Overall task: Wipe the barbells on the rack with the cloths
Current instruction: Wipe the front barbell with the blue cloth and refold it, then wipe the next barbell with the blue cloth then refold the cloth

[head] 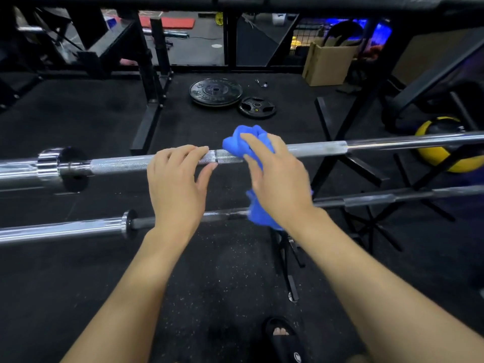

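Bar (314, 148) axis runs left-right. Right hand (280, 179) presses bunched cloth (243, 142) on knurl; left hand (178, 176) just left, fingers loose over bar, holding nothing. Unwiped shaft extends right.

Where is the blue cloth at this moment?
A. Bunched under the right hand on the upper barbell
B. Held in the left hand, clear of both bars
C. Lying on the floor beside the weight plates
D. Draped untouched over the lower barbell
A: the right hand grips the blue cloth against the upper barbell, while the left hand rests bare on that bar.
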